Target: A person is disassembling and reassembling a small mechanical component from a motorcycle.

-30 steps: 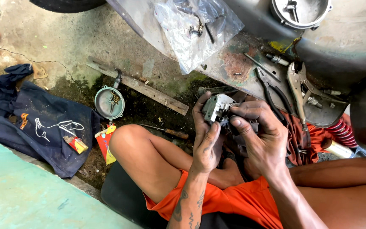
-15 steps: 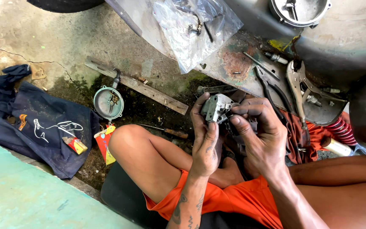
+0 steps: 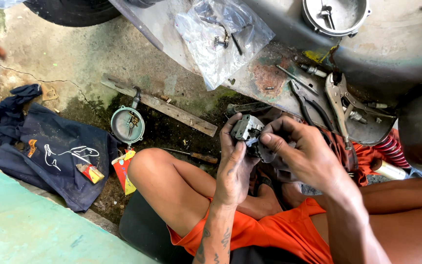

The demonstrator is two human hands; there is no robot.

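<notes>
Both hands work above the lap, left hand (image 3: 233, 168) clamped round the small grey metal part (image 3: 246, 130), right hand (image 3: 303, 155) pinching its side — looks rigid, compact, probably greasy, best held by its blocky body.

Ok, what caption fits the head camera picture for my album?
Both hands, left hand and right hand, hold a small grey metal part above bare knees, locking pliers nearby.
</notes>
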